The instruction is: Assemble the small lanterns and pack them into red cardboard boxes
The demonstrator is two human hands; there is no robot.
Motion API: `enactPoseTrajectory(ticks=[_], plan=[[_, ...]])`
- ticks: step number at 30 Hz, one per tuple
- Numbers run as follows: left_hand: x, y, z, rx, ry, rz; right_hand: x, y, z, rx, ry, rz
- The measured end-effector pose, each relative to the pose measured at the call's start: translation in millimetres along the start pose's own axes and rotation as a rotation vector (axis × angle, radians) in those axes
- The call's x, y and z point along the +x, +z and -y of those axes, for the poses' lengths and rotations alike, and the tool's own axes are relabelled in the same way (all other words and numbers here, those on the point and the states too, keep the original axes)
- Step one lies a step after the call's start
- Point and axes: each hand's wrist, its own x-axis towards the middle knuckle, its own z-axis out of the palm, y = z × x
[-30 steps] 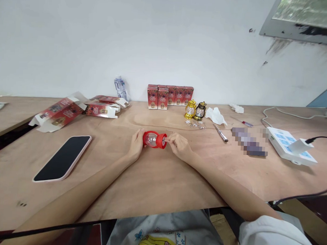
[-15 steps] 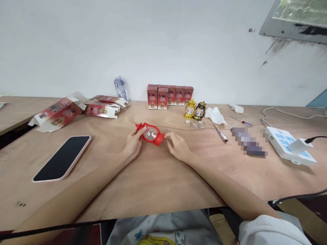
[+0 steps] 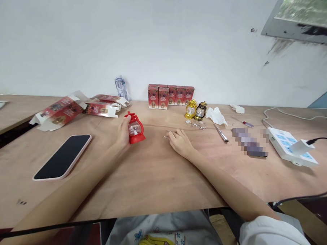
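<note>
My left hand (image 3: 124, 132) is wrapped round a small red toy lantern (image 3: 135, 129) with a clear globe, holding it nearly upright on the wooden table (image 3: 156, 172). My right hand (image 3: 179, 141) rests on the table to the right of it, fingers curled, their tips by a small thin metal piece (image 3: 167, 136). Whether the fingers grip that piece I cannot make out.
A phone (image 3: 62, 157) lies screen-up at the left. Flattened red boxes (image 3: 72, 108) lie behind it; several upright red boxes (image 3: 170, 96) line the wall beside a gold lantern (image 3: 190, 109) and a black lantern (image 3: 200, 111). A screwdriver (image 3: 221, 133), tissue (image 3: 215, 115) and power strip (image 3: 289, 146) sit right.
My left hand has carried the red lantern left and stood it upright. My right hand has let go of the lantern and settled on the table.
</note>
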Motion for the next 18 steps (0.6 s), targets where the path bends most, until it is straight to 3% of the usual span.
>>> enactPoseTrajectory(ticks=[3,6,9,13,18], plan=[[-2,0.5,-7,-0.006,0.067,-0.015,1,-4,5,0.204,0.047,-0.156],[-10,4.3,-6,0.085,-0.029,0.082,3,-11,12,0.533,0.194,-0.299],[-20,9.5,-1,0.24,-0.153,0.223,5,-14,18,0.938,0.418,-0.286],[-29,14.7,4,0.381,-0.123,0.33,9,-9,19,1.414,0.606,-0.243],[-37,17.4,1,0.475,-0.103,0.491,11,-3,20,1.62,0.673,-0.225]])
